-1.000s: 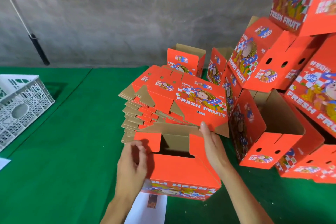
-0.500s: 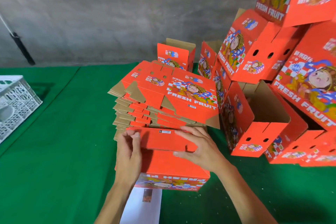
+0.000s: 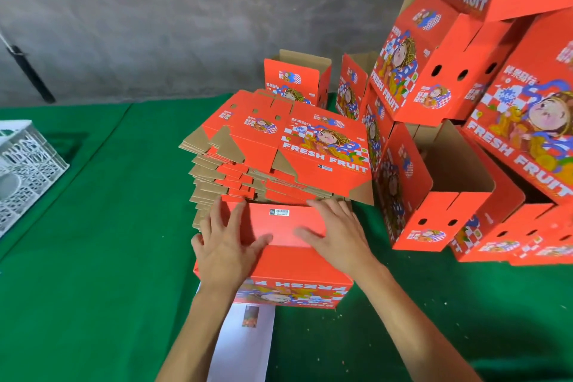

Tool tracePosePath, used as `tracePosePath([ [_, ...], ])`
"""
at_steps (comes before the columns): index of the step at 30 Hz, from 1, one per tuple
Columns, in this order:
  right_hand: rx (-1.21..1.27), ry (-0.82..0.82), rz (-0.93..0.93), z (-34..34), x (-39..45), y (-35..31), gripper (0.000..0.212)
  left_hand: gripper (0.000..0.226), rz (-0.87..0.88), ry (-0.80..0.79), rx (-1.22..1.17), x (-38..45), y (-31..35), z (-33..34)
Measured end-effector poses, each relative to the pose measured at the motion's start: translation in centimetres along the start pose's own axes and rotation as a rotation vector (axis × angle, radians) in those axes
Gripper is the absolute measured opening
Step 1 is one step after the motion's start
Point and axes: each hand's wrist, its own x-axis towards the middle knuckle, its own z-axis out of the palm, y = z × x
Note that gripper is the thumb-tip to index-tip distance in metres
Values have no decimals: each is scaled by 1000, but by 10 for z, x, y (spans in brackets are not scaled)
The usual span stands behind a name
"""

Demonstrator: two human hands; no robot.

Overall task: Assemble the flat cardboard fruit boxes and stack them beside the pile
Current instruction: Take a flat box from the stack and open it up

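An orange fruit box (image 3: 288, 260) stands on the green table in front of me, its printed side facing me upside down. Both hands lie flat on its closed flaps. My left hand (image 3: 228, 248) presses the left part with spread fingers. My right hand (image 3: 336, 231) presses the right part beside a barcode label. Just behind the box rises the pile of flat orange-and-brown box blanks (image 3: 279, 161). Assembled boxes (image 3: 434, 183) are stacked at the right, some lying on their sides with open mouths.
A white lattice crate (image 3: 24, 170) sits at the left edge of the table. A white sheet of paper (image 3: 245, 341) lies under the box's near edge. Two more open boxes (image 3: 297, 77) stand by the grey wall behind the pile.
A second ago the box top was open with flaps up. The flaps were folded down, and both hands now press flat on the closed surface. The view has shifted left.
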Motion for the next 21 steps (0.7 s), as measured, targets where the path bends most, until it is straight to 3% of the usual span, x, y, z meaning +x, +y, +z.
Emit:
tracePosePath([
  [2,454,203,191,-2,-6,0,37,66,26,46,8,-1,-5,2],
  [3,595,260,338,0,-10,3,38,65,26,46,13,-1,-8,3],
  [5,722,156,641,7,-25,12,57,67,11,7,25,2,-16,3],
  [7,802,-76,840,17,-43,24,51,69,9,-33,18,9,-27,1],
  [9,794,-279,872,19,-56,31,31,69,14,-53,-8,18,-37,-4],
  [12,689,-448,830,15,-59,38,29,70,14,-78,-56,27,-51,-10],
  [16,754,-537,820,5,-50,36,34,68,-2,-98,-119,30,-66,-19],
  [21,956,-530,784,1,-47,28,37,77,-63,-103,-200,28,-88,-29],
])
